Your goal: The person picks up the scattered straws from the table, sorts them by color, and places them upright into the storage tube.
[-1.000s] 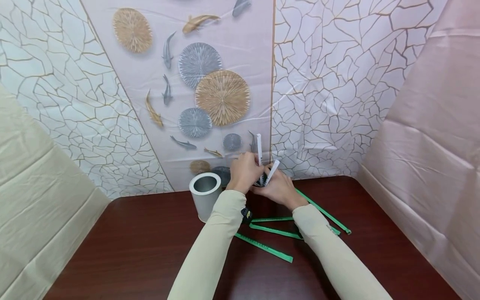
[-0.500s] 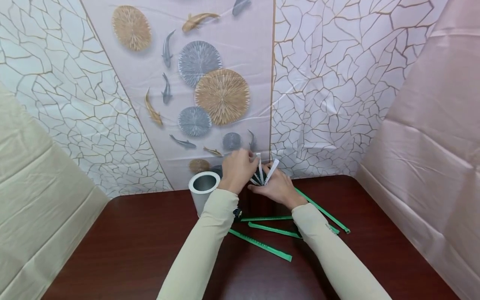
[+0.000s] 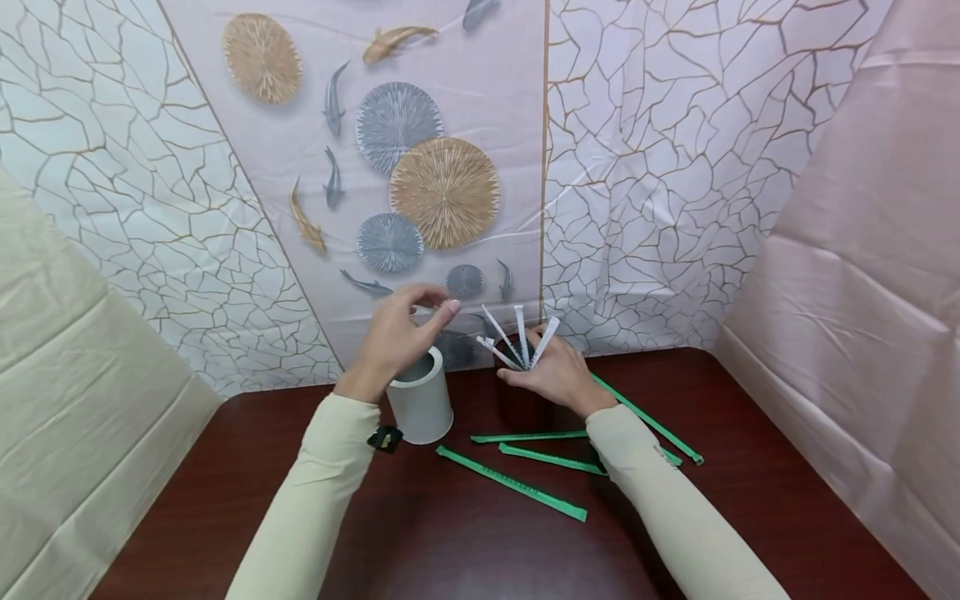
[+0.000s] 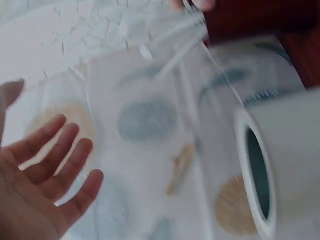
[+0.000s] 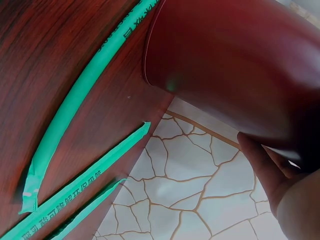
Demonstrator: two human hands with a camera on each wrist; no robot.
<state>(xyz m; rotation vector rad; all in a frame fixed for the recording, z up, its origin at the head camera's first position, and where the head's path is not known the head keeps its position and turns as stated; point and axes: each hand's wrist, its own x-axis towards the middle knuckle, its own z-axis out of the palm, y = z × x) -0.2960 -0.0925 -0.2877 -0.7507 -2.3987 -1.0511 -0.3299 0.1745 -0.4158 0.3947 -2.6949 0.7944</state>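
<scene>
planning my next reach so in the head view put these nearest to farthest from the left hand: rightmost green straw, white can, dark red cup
From the left hand:
1. White can: just below, partly hidden behind it.
2. Dark red cup: to the right, held by the right hand.
3. Rightmost green straw: farther right, past the cup.

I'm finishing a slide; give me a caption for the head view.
Right hand holds maroon cup of white-wrapped straws; empty left hand hovers near white canister.
</scene>
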